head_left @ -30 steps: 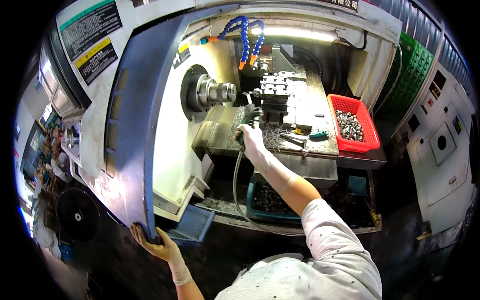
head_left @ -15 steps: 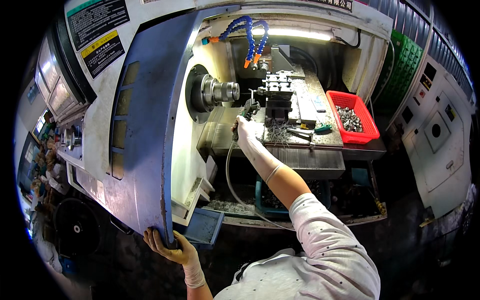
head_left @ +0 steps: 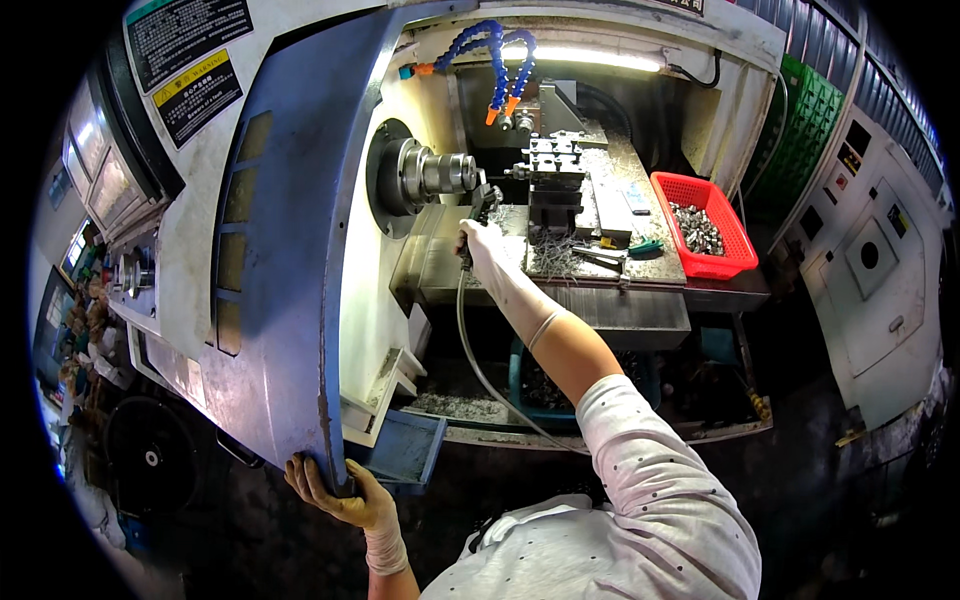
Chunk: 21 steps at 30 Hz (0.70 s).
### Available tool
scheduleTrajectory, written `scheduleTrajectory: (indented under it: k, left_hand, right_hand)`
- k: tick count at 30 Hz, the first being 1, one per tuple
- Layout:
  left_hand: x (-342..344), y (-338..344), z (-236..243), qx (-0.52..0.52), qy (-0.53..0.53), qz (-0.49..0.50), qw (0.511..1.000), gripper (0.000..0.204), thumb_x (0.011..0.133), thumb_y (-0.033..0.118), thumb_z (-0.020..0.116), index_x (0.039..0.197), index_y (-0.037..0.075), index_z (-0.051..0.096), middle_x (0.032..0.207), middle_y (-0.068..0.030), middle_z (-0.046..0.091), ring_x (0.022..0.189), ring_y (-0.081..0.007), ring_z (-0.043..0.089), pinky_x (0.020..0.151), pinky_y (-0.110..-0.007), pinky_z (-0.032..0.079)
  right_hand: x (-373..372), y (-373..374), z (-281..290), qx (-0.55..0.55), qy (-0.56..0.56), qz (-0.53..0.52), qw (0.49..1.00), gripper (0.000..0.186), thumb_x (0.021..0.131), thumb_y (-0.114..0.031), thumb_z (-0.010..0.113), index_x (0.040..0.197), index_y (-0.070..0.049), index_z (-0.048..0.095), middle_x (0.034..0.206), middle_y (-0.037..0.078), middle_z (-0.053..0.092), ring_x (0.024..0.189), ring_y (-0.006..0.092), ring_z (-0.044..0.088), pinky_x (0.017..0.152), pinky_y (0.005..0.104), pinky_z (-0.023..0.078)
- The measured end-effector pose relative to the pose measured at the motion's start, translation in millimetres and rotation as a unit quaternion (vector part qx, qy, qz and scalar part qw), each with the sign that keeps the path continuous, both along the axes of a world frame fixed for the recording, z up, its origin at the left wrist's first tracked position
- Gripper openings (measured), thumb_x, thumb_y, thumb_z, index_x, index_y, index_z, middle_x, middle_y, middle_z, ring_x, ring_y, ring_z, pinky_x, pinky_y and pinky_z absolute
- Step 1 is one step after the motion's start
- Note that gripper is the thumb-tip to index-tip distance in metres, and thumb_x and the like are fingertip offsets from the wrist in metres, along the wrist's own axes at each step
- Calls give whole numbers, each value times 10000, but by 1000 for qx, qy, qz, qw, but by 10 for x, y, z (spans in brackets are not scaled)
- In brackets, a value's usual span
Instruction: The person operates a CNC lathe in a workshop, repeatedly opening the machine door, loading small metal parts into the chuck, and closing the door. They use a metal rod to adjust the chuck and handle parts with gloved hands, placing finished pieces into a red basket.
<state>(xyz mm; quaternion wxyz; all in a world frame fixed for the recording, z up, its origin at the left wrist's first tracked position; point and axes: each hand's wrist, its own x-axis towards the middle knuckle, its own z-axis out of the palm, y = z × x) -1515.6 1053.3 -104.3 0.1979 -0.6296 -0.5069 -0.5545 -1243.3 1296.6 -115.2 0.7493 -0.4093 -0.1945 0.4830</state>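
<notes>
At the lower left my left hand point(head_left: 350, 498), in a thin stained glove, grips the bottom edge of the blue sliding door point(head_left: 290, 280) of a lathe. My right hand point(head_left: 476, 245), in a pale glove, is wrapped round an air blow gun point(head_left: 484, 205), whose hose point(head_left: 465, 340) hangs down below it. The gun's head is just below the right end of the steel spindle fixture point(head_left: 445, 172). A tool post point(head_left: 552, 160) stands to the right, above metal swarf point(head_left: 560, 257) and green-handled pliers point(head_left: 640, 248).
A red plastic basket point(head_left: 736, 235) of small metal parts sits right of the carriage. Blue coolant hoses point(head_left: 490, 45) hang overhead. A blue tray point(head_left: 400, 460) juts out below the door, and a teal bin point(head_left: 520, 395) lies underneath. A white cabinet point(head_left: 870, 310) stands far right.
My right hand and the blow gun have moved up and left, closer to the spindle fixture. My left hand stays on the door edge. The view has shifted slightly.
</notes>
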Motion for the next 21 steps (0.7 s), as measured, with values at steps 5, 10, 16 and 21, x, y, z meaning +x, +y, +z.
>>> scheduleTrajectory:
  k: [5,10,16,21]
  left_hand:
    - [-34,22,-28,12,13,0,1000,456,747,-18,492,1180,-6,348,1221,-180,352,1160,-341,313,967,-456,229]
    - [-34,20,-25,6,19,-1,1000,452,749,-29,482,1177,-12,339,1222,-182,347,1163,-345,308,970,-464,223]
    - [-35,27,-31,19,32,5,999,447,746,-51,465,1170,-9,330,1216,-190,346,1162,-347,308,972,-466,219]
    - [-20,28,-25,11,18,-2,1000,450,741,-58,466,1166,-4,331,1215,-187,351,1164,-354,302,972,-474,211]
  right_hand:
    - [-44,5,11,16,76,-5,997,136,706,-45,518,608,-33,423,524,52,439,402,156,425,390,293,406]
    - [74,-123,51,11,173,92,981,101,750,-81,522,685,-43,455,563,40,447,470,137,436,429,271,408]
    - [-23,-85,-117,55,54,0,997,107,739,-42,502,798,-60,414,576,28,435,430,131,423,390,285,383]
    - [-39,16,11,18,133,48,990,86,754,-66,512,695,-43,454,591,44,451,452,137,432,399,280,400]
